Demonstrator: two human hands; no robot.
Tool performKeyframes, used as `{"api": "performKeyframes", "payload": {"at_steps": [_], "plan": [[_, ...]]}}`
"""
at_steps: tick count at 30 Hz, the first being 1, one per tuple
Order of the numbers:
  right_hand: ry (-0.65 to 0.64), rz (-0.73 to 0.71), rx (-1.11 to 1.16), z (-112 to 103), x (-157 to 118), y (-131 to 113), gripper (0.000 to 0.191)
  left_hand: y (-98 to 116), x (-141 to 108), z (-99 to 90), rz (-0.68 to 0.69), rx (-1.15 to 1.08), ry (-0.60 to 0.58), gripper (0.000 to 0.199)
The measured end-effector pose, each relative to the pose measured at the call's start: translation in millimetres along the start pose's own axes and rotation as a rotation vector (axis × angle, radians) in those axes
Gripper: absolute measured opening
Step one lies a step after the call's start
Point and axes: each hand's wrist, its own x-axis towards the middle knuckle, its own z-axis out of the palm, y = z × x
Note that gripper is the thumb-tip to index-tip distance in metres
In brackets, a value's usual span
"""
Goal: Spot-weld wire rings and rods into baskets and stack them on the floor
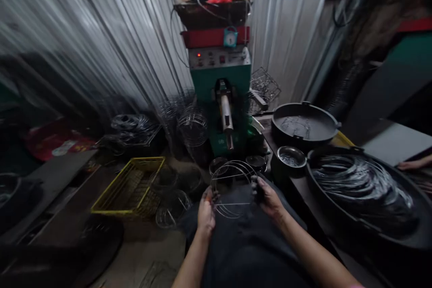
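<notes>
Above my lap, a round frame of thin metal wire [232, 204] is held between both hands. It has several curved rings and straight crosswires. My left hand [206, 213] is closed on its left side, with a bit of orange showing near the thumb. On the opposite side, my right hand [270, 198] grips the frame, its fingertips covered in something dark. Beyond the frame stands a green machine [221, 76] with a metal arm [226, 114] pointing toward me; the frame is apart from that arm.
On the right are a large black pan of wire rings [364, 184], a small metal bowl [292, 156] and another black pan [305, 121]. A co-worker's hand [413, 164] shows at the right edge. A yellow basket [126, 184] and wire frames [173, 207] sit left.
</notes>
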Motion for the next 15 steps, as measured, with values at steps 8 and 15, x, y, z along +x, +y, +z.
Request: {"api": "performKeyframes", "payload": {"at_steps": [8, 15], "plan": [[0.026, -0.097, -0.147, 9.1, -0.4, 38.1, 0.033, -11.6, -43.6, 18.3, 0.310, 0.600, -0.450, 0.046], [0.153, -0.514, -1.322, -38.9, 14.6, -26.7, 0.022, -32.2, -39.2, 23.6, 0.092, 0.491, -0.425, 0.060]]}}
